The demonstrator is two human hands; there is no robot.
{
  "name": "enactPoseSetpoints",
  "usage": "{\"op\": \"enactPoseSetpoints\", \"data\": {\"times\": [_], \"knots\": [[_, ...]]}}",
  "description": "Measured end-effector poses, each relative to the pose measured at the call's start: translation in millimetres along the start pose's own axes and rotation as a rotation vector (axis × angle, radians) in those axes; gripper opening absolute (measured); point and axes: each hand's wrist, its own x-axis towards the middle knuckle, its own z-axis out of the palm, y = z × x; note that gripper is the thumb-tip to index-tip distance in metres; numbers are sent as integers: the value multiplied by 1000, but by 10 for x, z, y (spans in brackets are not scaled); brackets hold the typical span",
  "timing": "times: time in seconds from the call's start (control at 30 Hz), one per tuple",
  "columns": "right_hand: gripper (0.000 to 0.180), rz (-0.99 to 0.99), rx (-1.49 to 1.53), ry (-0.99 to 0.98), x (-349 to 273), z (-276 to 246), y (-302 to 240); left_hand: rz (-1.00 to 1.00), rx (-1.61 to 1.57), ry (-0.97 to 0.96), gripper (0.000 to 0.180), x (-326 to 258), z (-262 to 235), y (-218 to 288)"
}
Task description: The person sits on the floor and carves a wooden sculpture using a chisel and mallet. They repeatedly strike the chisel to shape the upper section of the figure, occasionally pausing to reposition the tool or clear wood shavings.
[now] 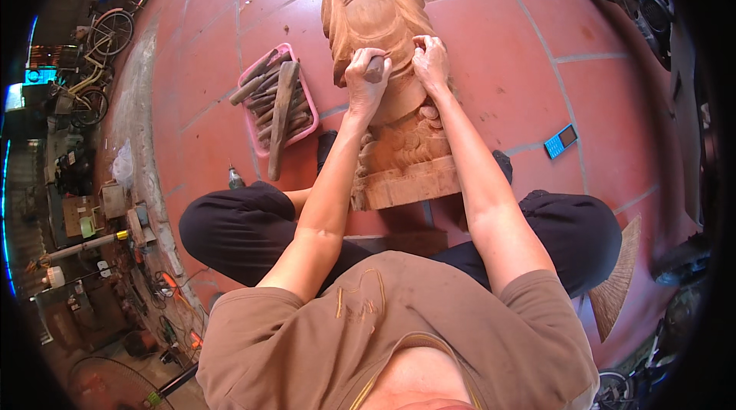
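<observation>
A carved wooden statue (pixel 373 21) of a robed figure lies on the floor in front of me, its flat base (pixel 406 185) toward my crossed legs. My left hand (pixel 366 82) is closed round a carving chisel (pixel 374 68). Only the butt of its dark wooden handle shows; the blade is hidden behind the hand. My right hand (pixel 431 63) rests against the right side of the figure's body, fingers curled together. Whatever those fingers pinch, if anything, I cannot make out. Both forearms reach over the lower carving.
Left of the statue, a pink plastic basket (pixel 313 113) holds several wooden-handled tools, with a long wooden stick (pixel 282 115) across them. A blue keypad phone (pixel 560 141) lies on the red tiles at right. A woven fan (pixel 619 280) is beside my right knee. Bicycles (pixel 96 65) stand far left.
</observation>
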Motion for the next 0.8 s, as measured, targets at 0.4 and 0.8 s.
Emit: {"op": "enactPoseSetpoints", "data": {"times": [0.4, 0.8], "knots": [[20, 4, 39, 0, 2, -46, -65, 31, 67, -69, 20, 105, 153, -57], [67, 32, 904, -656, -187, -521, -462, -143, 34, 5, 22, 69, 109, 275]]}}
